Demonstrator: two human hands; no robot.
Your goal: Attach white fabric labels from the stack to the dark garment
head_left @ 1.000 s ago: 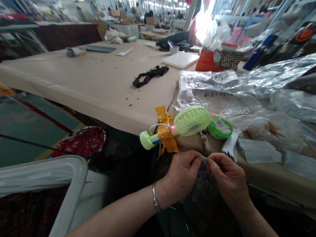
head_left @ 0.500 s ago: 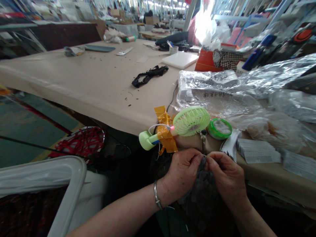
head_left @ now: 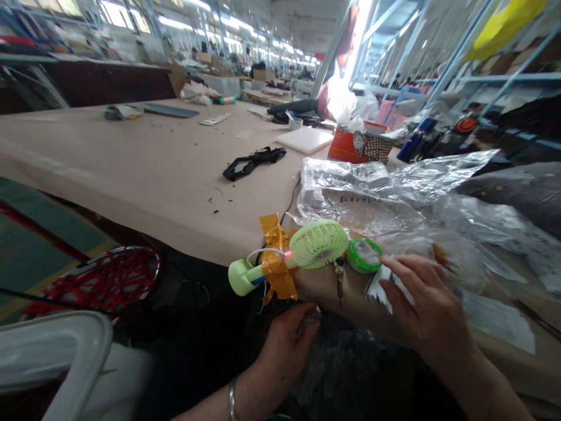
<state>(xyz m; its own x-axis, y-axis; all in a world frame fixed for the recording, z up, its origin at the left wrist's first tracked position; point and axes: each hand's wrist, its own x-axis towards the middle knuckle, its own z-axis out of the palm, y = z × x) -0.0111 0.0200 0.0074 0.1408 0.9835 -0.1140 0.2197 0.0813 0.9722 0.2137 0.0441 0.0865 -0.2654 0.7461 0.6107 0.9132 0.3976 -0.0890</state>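
Evidently two jobs are split between the hands. The left hand (head_left: 287, 342), with a silver bangle (head_left: 232, 400) at its wrist, is closed in a pinch, thumb against fingers, apparently on an edge of dark grey, sheer-looking cloth (head_left: 346, 362). That cloth spreads dimly to the right of this hand, below the counter's front edge.

The right hand (head_left: 432, 310) is off the cloth and partly open, thumb and forefinger well apart; whether anything tiny sits at its fingertips I cannot tell. I judge the step in hand to be a reach aside while the cloth is held. Any grasp from here calls for a fine pinch, with the left hand kept steady.

Just beyond the right forefinger is a round, bright-green plastic tub (head_left: 360, 268) with soft white filling (head_left: 368, 252); contact is unclear. Partly under the right thumb lies a stack of white printed slips (head_left: 376, 289).

Above the left hand, a pale-green plastic fan (head_left: 319, 244) is fixed at the edge with shiny orange-brown tape (head_left: 279, 278). Farther ahead of both hands, crumpled clear plastic bags (head_left: 346, 199) and a twisted black fabric strip (head_left: 256, 161) lie on the tan-covered counter (head_left: 131, 158).
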